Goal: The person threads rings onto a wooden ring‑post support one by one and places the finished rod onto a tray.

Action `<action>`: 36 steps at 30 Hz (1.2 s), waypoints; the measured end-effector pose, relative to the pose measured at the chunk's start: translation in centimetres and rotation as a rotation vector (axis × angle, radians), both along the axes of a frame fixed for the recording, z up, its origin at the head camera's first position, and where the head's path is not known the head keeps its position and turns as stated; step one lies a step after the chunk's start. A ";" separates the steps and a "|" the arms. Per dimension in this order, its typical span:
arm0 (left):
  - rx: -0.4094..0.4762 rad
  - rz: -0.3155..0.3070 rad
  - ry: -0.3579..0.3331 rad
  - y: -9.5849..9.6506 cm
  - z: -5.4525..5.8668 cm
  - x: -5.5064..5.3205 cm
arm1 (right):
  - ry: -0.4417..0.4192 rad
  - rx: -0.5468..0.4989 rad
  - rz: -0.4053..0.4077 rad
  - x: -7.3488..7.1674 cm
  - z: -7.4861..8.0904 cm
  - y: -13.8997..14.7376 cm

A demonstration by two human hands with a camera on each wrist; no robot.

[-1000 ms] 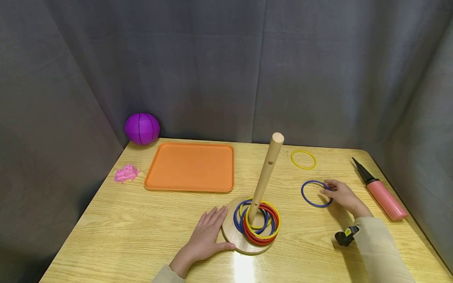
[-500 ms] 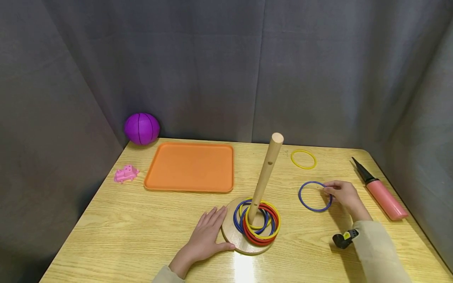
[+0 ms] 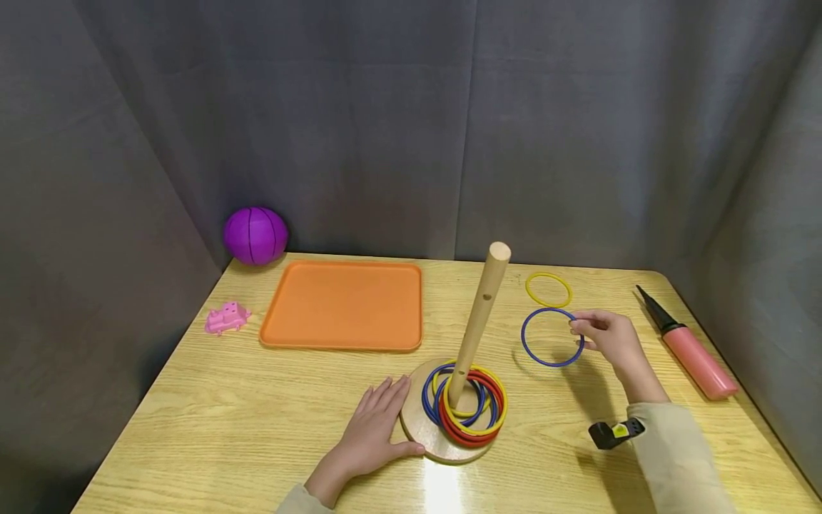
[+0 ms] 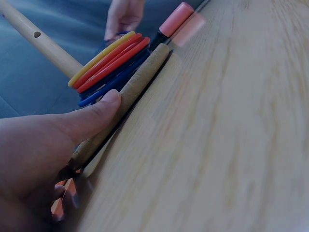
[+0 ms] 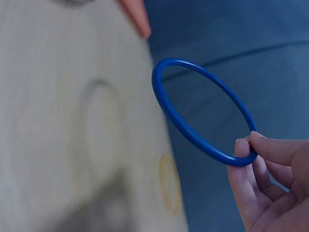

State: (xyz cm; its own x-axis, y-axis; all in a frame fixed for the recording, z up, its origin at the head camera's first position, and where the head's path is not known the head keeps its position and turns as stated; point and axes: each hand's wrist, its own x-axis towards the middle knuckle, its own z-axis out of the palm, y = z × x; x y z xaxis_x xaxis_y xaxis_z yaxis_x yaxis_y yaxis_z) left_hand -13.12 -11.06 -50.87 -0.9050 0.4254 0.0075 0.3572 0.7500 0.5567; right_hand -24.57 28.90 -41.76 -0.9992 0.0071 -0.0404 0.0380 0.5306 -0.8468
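Note:
A blue ring point(image 3: 528, 348) is pinched at its right edge between the thumb and fingers of my right hand point(image 3: 613, 344); it hangs above the table, its shadow below. The right wrist view shows the same blue ring point(image 5: 186, 128) tilted in the fingertips. My left hand point(image 3: 372, 435) rests against the left edge of a round wooden base point(image 3: 417, 421), fingers straight, thumb along its front. From the base rises a leaning wooden post point(image 3: 478, 321). Around the post's foot lie several red, yellow and blue rings point(image 3: 504, 410). A yellow ring point(image 3: 528, 289) lies flat at the back.
An orange tray point(image 3: 343, 307) lies left of the post. Farther left are a pink toy point(image 3: 227, 318) and a purple ball point(image 3: 255, 235) at the back corner. A pink hand pump point(image 3: 696, 357) with a black nozzle lies along the right side. Grey curtains point(image 3: 347, 128) surround the table.
My right hand has taken hold of the blue ring and lifted it off the table, moving left and slightly back. The left hand has stayed at the wooden base.

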 end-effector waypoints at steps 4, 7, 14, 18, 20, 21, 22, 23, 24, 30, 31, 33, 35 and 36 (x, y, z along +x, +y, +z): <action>0.002 -0.001 0.002 0.0 0.0 0.0 | 0.055 -0.141 -0.010 0.4 1.9 -1.4; 0.007 -0.004 0.000 0.0 0.1 0.0 | 0.078 -0.340 -0.020 0.7 3.2 -2.3; 0.012 -0.003 -0.010 0.1 0.2 0.1 | 0.080 -0.724 0.000 1.7 5.5 -3.8; 0.015 0.001 -0.009 0.1 0.2 0.1 | 0.104 -0.869 0.075 2.4 7.1 -4.6; 0.013 0.003 -0.008 0.1 0.2 0.1 | 0.115 -0.964 0.124 2.8 7.9 -5.0; 0.014 0.003 -0.009 0.1 0.2 0.1 | 0.118 -1.009 0.150 3.0 8.4 -5.2; 0.014 0.003 -0.011 0.1 0.2 0.1 | 0.118 -1.051 0.177 3.2 8.7 -5.4; 0.014 0.003 -0.012 0.1 0.2 0.1 | 0.115 -1.101 0.203 3.4 9.1 -5.6; 0.015 0.003 -0.013 0.1 0.2 0.1 | 0.108 -1.149 0.229 3.5 9.5 -5.8; 0.013 0.005 -0.008 0.0 0.2 0.0 | 0.094 -1.311 0.388 4.5 11.4 -7.2; 0.012 0.005 -0.007 0.0 0.1 0.0 | 0.098 -1.324 0.416 4.7 11.6 -7.4; 0.011 0.005 -0.008 0.1 0.1 0.0 | 0.104 -1.347 0.466 5.1 12.2 -7.9; 0.009 0.005 -0.009 0.1 0.2 0.0 | 0.111 -1.364 0.502 5.5 12.8 -8.4; 0.009 0.005 -0.008 0.1 0.2 0.0 | 0.115 -1.368 0.511 5.7 13.1 -8.7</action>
